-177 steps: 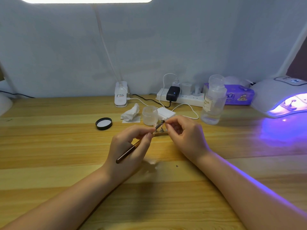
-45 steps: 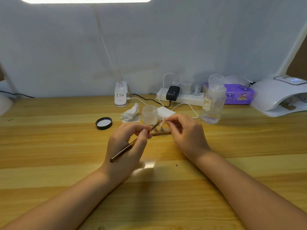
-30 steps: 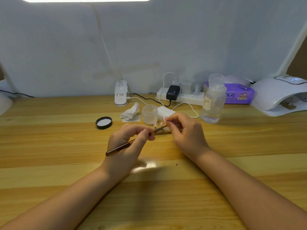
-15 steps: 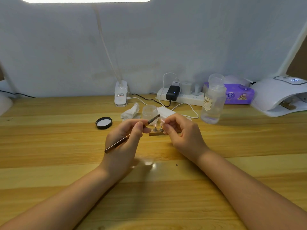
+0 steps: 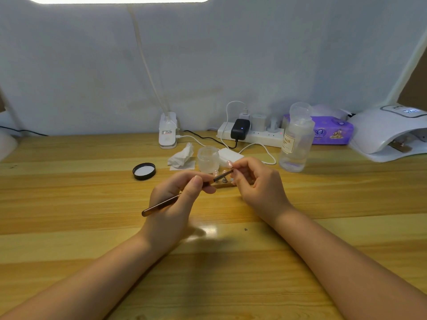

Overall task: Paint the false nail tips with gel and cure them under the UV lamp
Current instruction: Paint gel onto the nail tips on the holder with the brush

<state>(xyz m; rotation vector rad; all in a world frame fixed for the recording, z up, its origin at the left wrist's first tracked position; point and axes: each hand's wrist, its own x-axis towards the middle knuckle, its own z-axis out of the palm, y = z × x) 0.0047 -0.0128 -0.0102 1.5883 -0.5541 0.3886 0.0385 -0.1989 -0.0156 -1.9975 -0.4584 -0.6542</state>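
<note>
Gripping the brush [image 5: 161,205] pen-style, the left hand [image 5: 175,204] has swung its bristle end back from the jar [image 5: 208,159] to the tip [image 5: 229,164] pinched in the right hand [image 5: 256,183], just right of the jar. Looks freshly loaded; I judge painting resumes. Below the tip, the stand [image 5: 223,185] with more tips sits on the desk [image 5: 92,227] in front of the jar. Jar lid [image 5: 144,171] lies left of the jar. Far right of the jar, the UV lamp [image 5: 388,132] is now dark, its purple glow gone, a stand inside; that cure is likely finished.
</note>
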